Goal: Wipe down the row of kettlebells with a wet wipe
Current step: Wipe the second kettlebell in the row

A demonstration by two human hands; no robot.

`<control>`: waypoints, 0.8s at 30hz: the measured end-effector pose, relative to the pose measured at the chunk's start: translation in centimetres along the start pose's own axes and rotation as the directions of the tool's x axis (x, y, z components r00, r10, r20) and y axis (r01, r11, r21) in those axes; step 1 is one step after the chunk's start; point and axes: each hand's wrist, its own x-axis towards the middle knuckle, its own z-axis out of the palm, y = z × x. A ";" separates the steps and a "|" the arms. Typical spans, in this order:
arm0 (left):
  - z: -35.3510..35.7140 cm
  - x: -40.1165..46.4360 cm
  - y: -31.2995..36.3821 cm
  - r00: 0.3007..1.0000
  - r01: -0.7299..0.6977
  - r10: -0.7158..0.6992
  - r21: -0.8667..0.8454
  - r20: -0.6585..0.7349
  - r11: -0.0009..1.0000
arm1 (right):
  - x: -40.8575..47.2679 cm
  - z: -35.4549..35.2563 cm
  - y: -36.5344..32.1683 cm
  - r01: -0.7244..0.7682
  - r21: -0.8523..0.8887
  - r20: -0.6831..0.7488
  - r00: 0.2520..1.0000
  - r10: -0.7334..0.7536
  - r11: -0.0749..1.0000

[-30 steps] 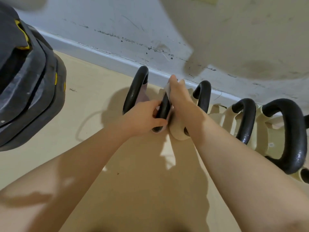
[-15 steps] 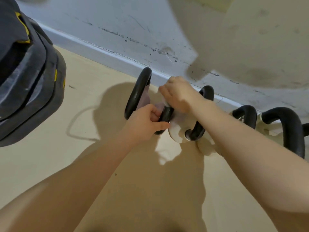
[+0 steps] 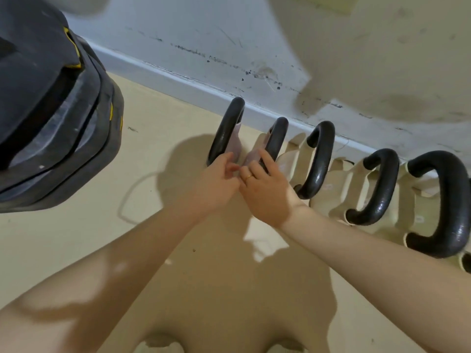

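Pale beige floor (image 3: 158, 138) meets a scuffed blue-grey wall (image 3: 204, 42) with a lighter baseboard (image 3: 163, 72) running from 10 o'clock to 3 o'clock; a stack of dark grey weight plates with yellow marks (image 3: 51, 105) sits at 9 o'clock. Row of cream-bodied kettlebells with glossy black loop handles (image 3: 318, 159) stands along the baseboard from centre toward 3 o'clock; two leftmost bodies look pinkish. Left hand (image 3: 216, 182) and right hand (image 3: 265, 189), ring on one finger, meet between the first two handles, fingers pinched together; the wet wipe cannot be made out. Versus 0.5 s ago: right hand has come off the top of the second black handle (image 3: 276, 138); left hand has let go of it.
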 end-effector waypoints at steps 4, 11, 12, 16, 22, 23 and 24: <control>-0.3 -0.1 1.0 0.998 0.004 -0.013 -0.134 -0.066 0.991 | 0.6 -0.1 1.2 0.019 -0.056 0.010 1.000 -0.018 0.998; -1.8 -0.3 2.6 0.968 -0.125 0.083 -0.166 -0.237 0.978 | 0.7 -0.2 4.0 0.252 0.000 -0.023 0.968 -0.252 0.968; -1.8 -0.2 2.7 0.970 -0.126 0.090 -0.151 -0.226 0.980 | 0.9 -0.5 6.0 0.268 0.100 -0.038 0.963 -0.266 0.958; -0.7 0.6 2.8 0.985 -0.129 0.126 -0.021 -0.114 0.991 | 1.5 -0.5 10.5 0.019 0.223 0.164 0.985 -0.057 0.975; 1.3 2.2 3.2 0.973 -0.224 0.227 0.425 0.045 0.877 | 2.7 -0.2 8.7 0.059 0.374 0.002 0.998 -0.064 0.925; 1.5 2.5 3.4 0.972 -0.226 0.230 0.457 0.048 0.860 | 2.3 -0.1 8.9 0.080 0.412 -0.012 0.996 -0.083 0.907; 1.5 2.8 3.6 0.973 -0.222 0.226 0.484 0.052 0.846 | 2.2 -0.2 9.3 0.066 0.428 0.011 0.997 -0.078 0.902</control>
